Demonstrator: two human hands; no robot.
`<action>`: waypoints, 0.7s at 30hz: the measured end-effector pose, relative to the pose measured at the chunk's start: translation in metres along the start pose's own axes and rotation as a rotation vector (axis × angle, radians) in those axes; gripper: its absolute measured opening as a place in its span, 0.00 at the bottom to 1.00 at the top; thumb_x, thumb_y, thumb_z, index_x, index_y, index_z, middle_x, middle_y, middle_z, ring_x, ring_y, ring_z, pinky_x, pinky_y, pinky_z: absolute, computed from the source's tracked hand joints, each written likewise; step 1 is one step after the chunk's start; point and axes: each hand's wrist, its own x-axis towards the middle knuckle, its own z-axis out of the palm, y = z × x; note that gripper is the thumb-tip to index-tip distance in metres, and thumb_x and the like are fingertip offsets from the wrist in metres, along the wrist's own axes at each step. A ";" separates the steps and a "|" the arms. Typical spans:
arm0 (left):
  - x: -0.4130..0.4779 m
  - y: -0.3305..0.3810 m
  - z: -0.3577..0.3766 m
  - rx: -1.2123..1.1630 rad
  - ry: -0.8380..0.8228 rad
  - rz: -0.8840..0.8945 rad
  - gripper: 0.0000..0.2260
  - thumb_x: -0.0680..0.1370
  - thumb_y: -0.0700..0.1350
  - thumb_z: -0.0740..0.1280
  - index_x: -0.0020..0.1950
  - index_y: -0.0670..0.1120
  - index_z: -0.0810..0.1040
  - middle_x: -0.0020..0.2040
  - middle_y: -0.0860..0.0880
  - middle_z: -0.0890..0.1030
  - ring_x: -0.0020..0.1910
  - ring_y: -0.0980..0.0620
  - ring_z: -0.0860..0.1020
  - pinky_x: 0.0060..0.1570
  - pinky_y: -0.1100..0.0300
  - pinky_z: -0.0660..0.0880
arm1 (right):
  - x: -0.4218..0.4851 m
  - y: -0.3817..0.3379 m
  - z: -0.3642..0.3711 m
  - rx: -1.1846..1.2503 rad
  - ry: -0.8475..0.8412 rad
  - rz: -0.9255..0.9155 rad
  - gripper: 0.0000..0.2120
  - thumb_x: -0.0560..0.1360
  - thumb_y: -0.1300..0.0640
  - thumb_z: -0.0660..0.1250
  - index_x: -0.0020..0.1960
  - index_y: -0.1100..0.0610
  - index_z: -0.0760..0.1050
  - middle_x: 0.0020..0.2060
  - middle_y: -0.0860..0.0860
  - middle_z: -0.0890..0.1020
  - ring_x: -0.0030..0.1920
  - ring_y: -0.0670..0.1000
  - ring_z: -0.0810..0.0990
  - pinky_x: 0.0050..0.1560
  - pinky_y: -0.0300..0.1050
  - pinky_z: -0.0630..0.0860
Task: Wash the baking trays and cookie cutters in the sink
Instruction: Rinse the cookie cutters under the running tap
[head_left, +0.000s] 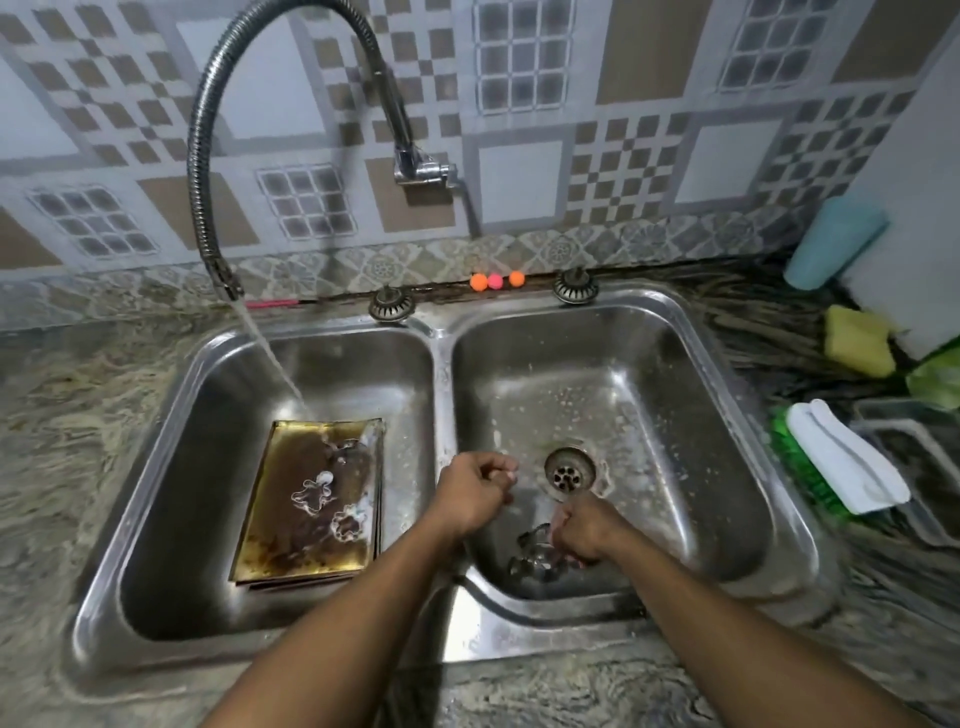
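Fingers (506, 470) of the left hand (475, 493) are being held curled into a loose fist over the right basin (675, 364), with nothing clearly seen in them; those of the right hand (584, 530) are being closed around a metal cookie cutter (535, 558), low in that basin near the drain (570, 470). Water is being run from the flexible faucet (218, 156) into the left basin (171, 467), onto the stacked baking trays (291, 535), whose top surface is being left brown and stained. Three more cutters (311, 493) are being soaked on that tray. Washing is judged barely begun: trays unscrubbed, most cutters untouched. The sponge (857, 340) and brush (800, 462) are being left unused on the table (78, 415).
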 end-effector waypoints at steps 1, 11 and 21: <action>-0.001 0.003 -0.004 -0.024 0.018 -0.003 0.05 0.80 0.38 0.68 0.49 0.46 0.82 0.45 0.45 0.84 0.38 0.50 0.83 0.42 0.57 0.81 | -0.002 -0.007 -0.005 -0.062 0.018 -0.026 0.07 0.72 0.61 0.68 0.40 0.64 0.82 0.37 0.60 0.85 0.36 0.54 0.81 0.36 0.42 0.75; -0.010 0.001 -0.098 -0.008 0.246 0.015 0.09 0.79 0.35 0.65 0.45 0.45 0.83 0.43 0.44 0.84 0.39 0.48 0.81 0.38 0.60 0.80 | -0.006 -0.162 -0.010 0.156 0.232 -0.368 0.07 0.73 0.59 0.68 0.35 0.55 0.79 0.30 0.49 0.82 0.34 0.50 0.81 0.41 0.43 0.78; -0.009 -0.088 -0.225 0.024 0.331 -0.212 0.08 0.79 0.40 0.67 0.43 0.49 0.84 0.41 0.45 0.86 0.38 0.49 0.83 0.47 0.54 0.81 | 0.044 -0.230 0.147 -0.126 0.091 -0.236 0.05 0.77 0.62 0.65 0.46 0.54 0.78 0.43 0.52 0.83 0.42 0.52 0.82 0.44 0.48 0.81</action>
